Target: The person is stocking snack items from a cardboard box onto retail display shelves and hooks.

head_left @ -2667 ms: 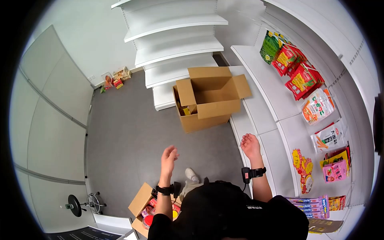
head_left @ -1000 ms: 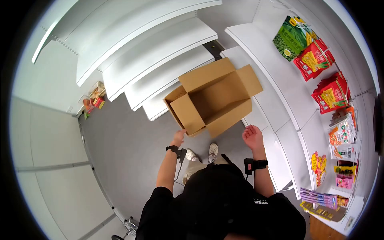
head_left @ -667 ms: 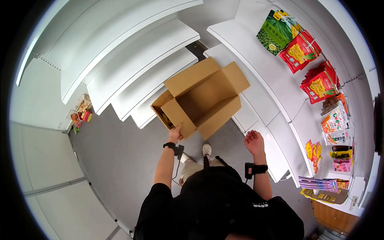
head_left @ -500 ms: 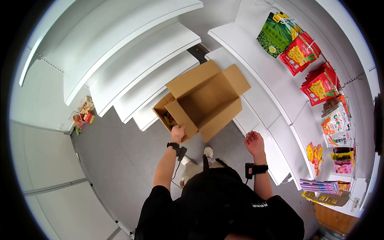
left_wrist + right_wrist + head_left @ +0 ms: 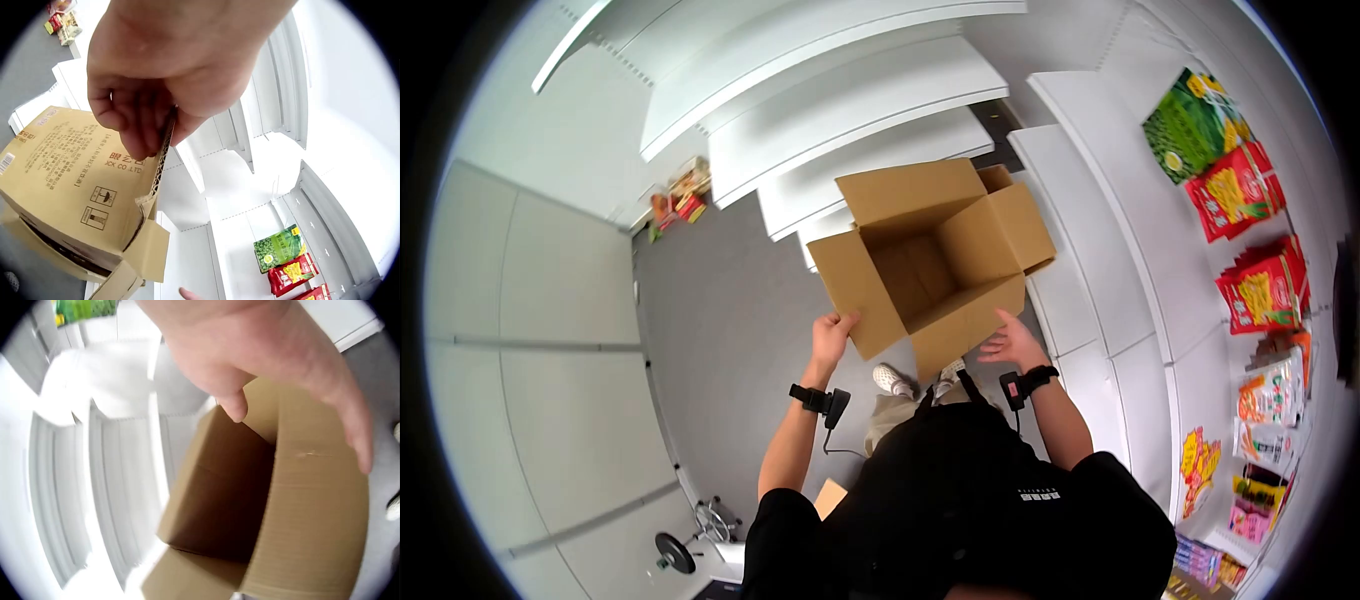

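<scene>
An open cardboard box (image 5: 980, 235) stands in front of me with its flaps folded outward and nothing showing inside. My left hand (image 5: 830, 338) grips its left flap (image 5: 855, 290); in the left wrist view, thumb and fingers pinch the flap's corrugated edge, above printed cardboard. My right hand (image 5: 1012, 343) is at the outer end of the near flap (image 5: 965, 325), its fingers spread and straight. From the right wrist, that hand (image 5: 269, 356) overlaps the flap, with the thumb toward the opening. More cardboard (image 5: 997, 178) shows behind the box's far right corner.
White shelves (image 5: 860, 110) rise behind the box, and more shelving (image 5: 1090, 240) runs along the right. Red snack bags (image 5: 1265, 285) and a green bag (image 5: 1185, 130) hang there. Packages (image 5: 685, 195) lie by the far left wall. A flap of cardboard (image 5: 830, 497) shows beside my body.
My left hand has reached the box and taken hold of its left flap. The box has shifted left, covering the snacks seen at its left side. My right hand has come to the near flap.
</scene>
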Demonstrator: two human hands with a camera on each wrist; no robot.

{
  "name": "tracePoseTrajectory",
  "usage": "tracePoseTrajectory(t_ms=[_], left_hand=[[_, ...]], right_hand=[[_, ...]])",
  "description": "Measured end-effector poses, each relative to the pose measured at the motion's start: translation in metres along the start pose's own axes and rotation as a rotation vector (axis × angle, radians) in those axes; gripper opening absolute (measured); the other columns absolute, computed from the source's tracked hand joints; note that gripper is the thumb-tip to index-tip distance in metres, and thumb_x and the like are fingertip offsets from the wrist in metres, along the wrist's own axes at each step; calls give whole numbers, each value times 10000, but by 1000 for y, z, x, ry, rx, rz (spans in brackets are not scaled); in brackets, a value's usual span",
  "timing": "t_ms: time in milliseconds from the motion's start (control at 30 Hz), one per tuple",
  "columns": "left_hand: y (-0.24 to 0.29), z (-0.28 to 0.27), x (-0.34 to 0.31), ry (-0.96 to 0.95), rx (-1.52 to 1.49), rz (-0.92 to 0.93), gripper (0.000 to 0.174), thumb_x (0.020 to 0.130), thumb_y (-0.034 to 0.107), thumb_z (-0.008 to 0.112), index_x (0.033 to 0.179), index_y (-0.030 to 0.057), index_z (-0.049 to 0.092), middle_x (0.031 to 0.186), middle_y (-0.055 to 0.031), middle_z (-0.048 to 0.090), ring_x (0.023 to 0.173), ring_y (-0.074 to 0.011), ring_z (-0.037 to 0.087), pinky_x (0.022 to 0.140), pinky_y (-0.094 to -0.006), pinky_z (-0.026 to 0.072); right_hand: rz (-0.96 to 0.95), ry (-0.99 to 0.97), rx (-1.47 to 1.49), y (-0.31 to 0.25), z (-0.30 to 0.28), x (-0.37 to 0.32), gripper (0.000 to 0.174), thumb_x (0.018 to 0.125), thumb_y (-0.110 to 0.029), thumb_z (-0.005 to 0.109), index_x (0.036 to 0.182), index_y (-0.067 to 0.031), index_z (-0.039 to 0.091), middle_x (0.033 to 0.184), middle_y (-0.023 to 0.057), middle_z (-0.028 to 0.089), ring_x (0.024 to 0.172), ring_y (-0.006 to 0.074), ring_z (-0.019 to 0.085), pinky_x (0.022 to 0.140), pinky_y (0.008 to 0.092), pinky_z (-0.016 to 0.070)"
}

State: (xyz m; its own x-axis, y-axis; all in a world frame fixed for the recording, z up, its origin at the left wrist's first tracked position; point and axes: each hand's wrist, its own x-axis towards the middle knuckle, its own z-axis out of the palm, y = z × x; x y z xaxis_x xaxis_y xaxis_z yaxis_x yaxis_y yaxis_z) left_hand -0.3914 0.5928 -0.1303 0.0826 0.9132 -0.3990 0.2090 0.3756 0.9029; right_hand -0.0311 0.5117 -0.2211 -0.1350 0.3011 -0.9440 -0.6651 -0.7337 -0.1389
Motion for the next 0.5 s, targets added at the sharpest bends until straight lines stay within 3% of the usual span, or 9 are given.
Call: tracePoseTrajectory(t_ms=[100,133,233,333,433,500], left_hand=[[11,-16,-37,51,-29,31,237,859,174,604,803,-48,668,696,-24,624,602,-67,492,543,-223,377],[19,-20,-50,91,-32,39,238,861,173,601,799,-47,667,694,-21,621,602,-65,487,544,-223,375],[23,-45,-76,185,-65,32,239,866,172,594,791,-44,664,693,-19,620,600,-66,487,543,-229,376],[14,-84,-99,234,-52,16,240,865,175,594,794,-43,665,689,-18,618,596,-71,487,534,-234,378],[-21,-124,-120,285,-33,-22,239,858,181,602,797,-40,667,679,-18,614,587,-75,487,523,-238,378],[-43,-150,-138,323,-59,-42,236,853,186,608,792,-34,669,673,-27,616,586,-81,497,522,-249,384]], right_hand=[[4,-66,-303,26,42,20,1113,718,-556,693,1431,-4,40,1452,301,87,1255,518,299,898,675,363],[71,-135,-337,29,51,33,1157,697,-580,700,1447,-40,2,1463,293,69,1256,508,308,900,643,391],[139,-104,-230,37,85,52,1048,697,-611,675,1465,-191,98,1465,275,94,1280,505,257,933,615,378],[81,-121,-401,47,120,40,1052,690,-618,677,1466,-205,100,1464,264,137,1278,508,261,948,579,388],[71,-163,-538,69,155,31,1064,686,-610,685,1467,-186,99,1479,222,152,1292,496,253,944,589,386],[89,-235,-599,94,172,47,1054,699,-587,685,1470,-193,85,1510,157,86,1299,488,249,943,589,387]])
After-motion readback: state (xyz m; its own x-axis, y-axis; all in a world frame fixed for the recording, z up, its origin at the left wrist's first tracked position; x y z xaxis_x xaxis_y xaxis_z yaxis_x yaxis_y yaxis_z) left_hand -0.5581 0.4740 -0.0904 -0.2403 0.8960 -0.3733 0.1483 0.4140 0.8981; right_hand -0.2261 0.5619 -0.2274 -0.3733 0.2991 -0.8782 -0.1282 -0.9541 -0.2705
